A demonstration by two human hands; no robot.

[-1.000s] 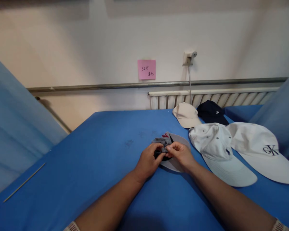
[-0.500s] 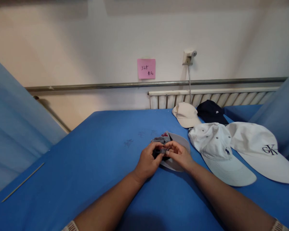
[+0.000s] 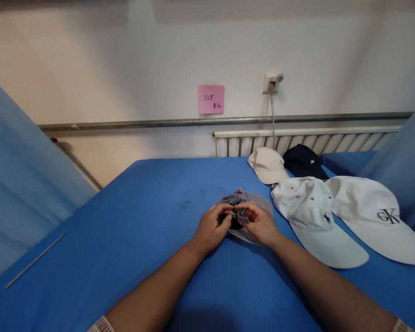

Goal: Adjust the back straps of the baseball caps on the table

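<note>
Centrally in the head view, a grey fabric baseball cap with a red emblem (image 3: 258, 199) is seen on the blue cloth-covered table (image 3: 141, 207), its opening strap pinched by the closed fingertips of the left hand (image 3: 211, 229) and the right hand (image 3: 262, 227). Just to its right, a pale cotton cap with dark eyelets (image 3: 306, 203) is overlapped with a white black-lettered cap (image 3: 370, 198).

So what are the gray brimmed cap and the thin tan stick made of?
The gray brimmed cap looks like soft, matt cloth, maybe cotton, because it bunches in folds. The thin, straight tan stick seems to be wood or bamboo with a dull finish, going by its colour; any grain is too small to see.
</note>
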